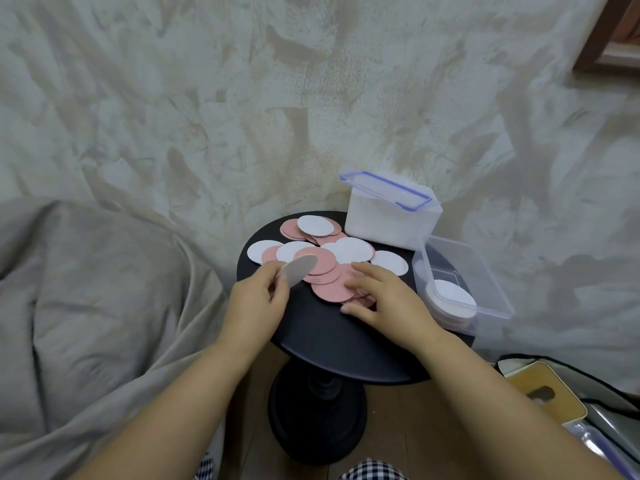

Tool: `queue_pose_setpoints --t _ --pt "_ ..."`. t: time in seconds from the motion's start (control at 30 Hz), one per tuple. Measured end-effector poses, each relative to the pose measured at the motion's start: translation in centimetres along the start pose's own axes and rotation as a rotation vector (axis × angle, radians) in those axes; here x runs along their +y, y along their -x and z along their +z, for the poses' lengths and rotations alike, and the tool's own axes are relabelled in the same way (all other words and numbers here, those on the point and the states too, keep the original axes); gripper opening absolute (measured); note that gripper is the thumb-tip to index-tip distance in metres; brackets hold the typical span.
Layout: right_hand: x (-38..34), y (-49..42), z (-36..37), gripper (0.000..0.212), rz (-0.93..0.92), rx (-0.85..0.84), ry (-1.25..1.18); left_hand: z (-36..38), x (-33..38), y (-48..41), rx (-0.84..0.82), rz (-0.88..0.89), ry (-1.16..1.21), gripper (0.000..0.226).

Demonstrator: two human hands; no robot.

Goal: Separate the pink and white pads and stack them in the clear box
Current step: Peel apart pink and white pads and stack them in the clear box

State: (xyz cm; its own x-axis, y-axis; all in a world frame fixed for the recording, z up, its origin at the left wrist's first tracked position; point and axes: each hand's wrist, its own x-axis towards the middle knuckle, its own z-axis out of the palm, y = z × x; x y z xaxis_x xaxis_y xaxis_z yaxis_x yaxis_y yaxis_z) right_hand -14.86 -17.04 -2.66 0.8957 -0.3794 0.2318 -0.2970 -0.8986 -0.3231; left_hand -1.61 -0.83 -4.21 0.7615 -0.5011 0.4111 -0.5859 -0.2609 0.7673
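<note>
Most of the work is still ahead of me, I judge. The clear rectangular plastic box (491, 299) sits at the right edge of the small round black table (311, 327), and it holds only a short stack of round white pads (453, 297). The loose pile of round pink and white pads (329, 261) is still spread across the table top, overlapping each other, just left of the box.

My left hand (258, 296) pinches one thin round pad (299, 270) between thumb and fingers, lifted off the table and tilted; it is blurred and looks greyish, so I cannot tell its colour. My right hand (384, 296) lies half spread, fingers resting flat on the nearest pink pads, gripping nothing.
</note>
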Motion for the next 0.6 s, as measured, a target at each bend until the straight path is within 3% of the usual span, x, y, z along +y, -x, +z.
queue_pose_setpoints --t 0.13,0.33,0.43,0.53,0.6 --pt "-0.8 -0.5 0.6 0.05 -0.003 -0.023 0.017 -0.4 0.3 1.1 0.037 -0.091 0.152 0.02" --pt "-1.6 -0.1 0.8 0.025 -0.019 0.098 0.042 -0.7 -0.2 2.7 0.047 -0.136 0.296 0.02" --pt "-1.8 0.4 0.0 0.02 0.005 0.252 0.037 -1.1 -0.1 2.8 0.062 -0.194 0.399 0.018" --pt "-2.6 0.8 -1.2 0.013 0.106 0.405 -0.287 -1.3 0.8 2.7 0.094 -0.283 0.572 0.023" --pt "-3.7 1.0 -1.9 0.014 0.193 0.374 -0.551 -1.2 1.7 2.9 0.076 -0.352 0.684 0.023"
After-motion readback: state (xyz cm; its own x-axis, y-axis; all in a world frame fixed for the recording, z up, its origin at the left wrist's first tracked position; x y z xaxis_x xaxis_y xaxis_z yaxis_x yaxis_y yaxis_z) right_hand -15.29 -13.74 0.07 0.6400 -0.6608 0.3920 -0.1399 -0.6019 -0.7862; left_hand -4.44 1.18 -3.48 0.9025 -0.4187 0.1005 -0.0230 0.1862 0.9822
